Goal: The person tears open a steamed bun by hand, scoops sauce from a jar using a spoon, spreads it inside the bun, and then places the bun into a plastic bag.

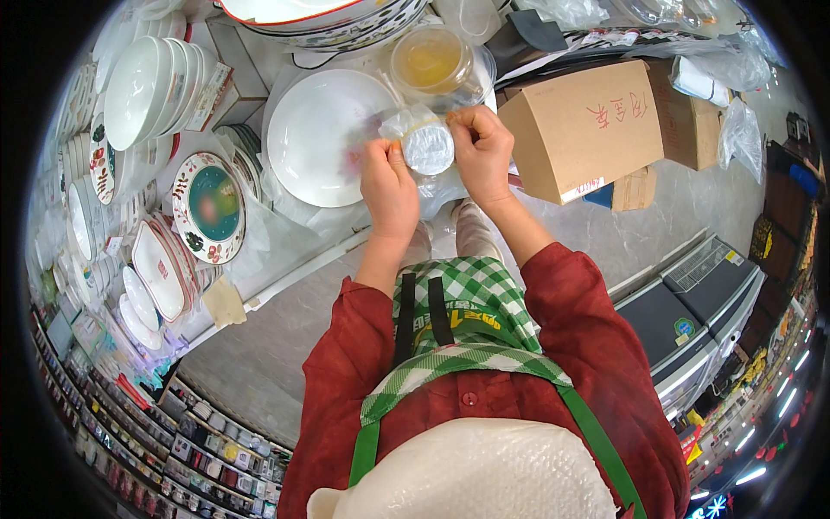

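Note:
Between my two hands is a small round white item wrapped in clear plastic (428,148), with a yellowish band at its upper edge. My left hand (391,188) pinches the plastic on its left side. At its upper right, my right hand (481,150) has thumb and fingertips closed at the edge of the wrapping. Behind my left hand lies a large white plate with a pinkish pattern (318,136), on thin packing sheet. Just above the wrapped item stands a clear tub with yellowish contents (431,60).
Stacked white bowls (139,94) and a green-centred patterned plate (217,204) stand on the left of the counter. Large enamel-style basins (337,29) are at the top. An open cardboard box (590,126) is at the right, with chest freezers (674,311) lower right.

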Tool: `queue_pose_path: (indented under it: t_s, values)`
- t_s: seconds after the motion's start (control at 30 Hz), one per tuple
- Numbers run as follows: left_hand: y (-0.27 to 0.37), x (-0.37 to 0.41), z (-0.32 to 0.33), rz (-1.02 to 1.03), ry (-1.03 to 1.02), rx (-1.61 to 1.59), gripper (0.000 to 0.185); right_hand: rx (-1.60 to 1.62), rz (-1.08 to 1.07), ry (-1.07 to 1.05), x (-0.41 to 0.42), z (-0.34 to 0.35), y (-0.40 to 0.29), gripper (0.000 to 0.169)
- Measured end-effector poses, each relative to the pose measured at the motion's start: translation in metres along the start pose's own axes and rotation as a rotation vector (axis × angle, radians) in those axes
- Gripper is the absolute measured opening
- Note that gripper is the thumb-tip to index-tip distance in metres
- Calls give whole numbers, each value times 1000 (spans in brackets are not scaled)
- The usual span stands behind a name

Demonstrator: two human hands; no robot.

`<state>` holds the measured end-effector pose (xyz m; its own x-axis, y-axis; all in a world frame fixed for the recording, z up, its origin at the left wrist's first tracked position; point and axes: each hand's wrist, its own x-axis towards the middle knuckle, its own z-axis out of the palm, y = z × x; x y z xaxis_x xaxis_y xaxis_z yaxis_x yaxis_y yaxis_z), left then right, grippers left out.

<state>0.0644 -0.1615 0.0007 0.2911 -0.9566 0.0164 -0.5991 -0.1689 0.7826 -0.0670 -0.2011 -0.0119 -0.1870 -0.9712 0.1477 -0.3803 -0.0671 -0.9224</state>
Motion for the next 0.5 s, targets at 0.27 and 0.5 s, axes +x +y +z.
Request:
queue_pose_path:
  t_s: [0.27,0.5]
  values:
    - [20,4,-8,405,5,-68,50,28,-24,66,-1,2,-3,10]
    - [7,24,-5,531,-318,-98,82,350,348,-78,-7,-9,5,11]
